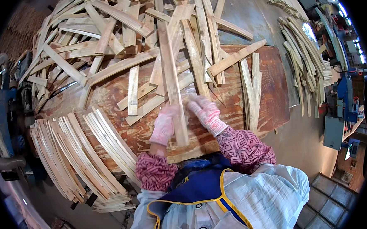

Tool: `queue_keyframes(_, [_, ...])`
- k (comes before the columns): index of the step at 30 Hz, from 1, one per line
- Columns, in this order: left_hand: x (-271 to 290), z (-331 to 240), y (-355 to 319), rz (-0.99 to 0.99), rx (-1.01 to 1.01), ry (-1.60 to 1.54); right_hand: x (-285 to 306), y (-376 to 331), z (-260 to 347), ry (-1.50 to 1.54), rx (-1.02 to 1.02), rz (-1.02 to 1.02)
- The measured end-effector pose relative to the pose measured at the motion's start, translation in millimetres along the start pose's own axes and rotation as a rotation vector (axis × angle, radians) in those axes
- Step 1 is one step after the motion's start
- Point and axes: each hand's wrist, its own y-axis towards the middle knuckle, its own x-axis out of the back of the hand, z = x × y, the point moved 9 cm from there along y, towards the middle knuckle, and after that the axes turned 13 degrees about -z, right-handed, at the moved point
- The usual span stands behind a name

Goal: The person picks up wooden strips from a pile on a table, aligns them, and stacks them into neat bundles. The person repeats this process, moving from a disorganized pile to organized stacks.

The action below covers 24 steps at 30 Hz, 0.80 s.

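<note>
A long wooden board (172, 82) stands tilted in front of me, its near end blurred by motion. My left hand (164, 124), in a pink-and-white knit glove, is closed on the board's left edge; its fingertips are hidden behind the wood. Just right of the board is my right hand (204, 111), gloved alike, holding nothing, its slightly blurred fingers loosely stretched toward the board with a small gap between. Beneath both hands lies a worn reddish-brown plywood tabletop (151, 137). Short wooden slats (148, 110) lie on it just beyond my hands.
A large jumbled heap of boards (100, 40) covers the far left and middle. Neat rows of slats (75, 155) stand at the near left. Two slats (251, 92) lie at the right of the tabletop. Another stack (303, 62) stands farther right, near blue machinery (348, 99).
</note>
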Motion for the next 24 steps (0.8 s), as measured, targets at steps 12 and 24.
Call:
queue_keyframes(12, [39.0, 67.7, -34.5, -0.094, 0.212, -0.291, -3.0, -13.0, -43.0, -0.413, -0.407, -0.045])
queue_keyframes(24, [107.8, 53.6, -148.1, -0.444, -0.033, 0.433, -20.4, -71.3, -86.9, -0.062, -0.474, -0.094])
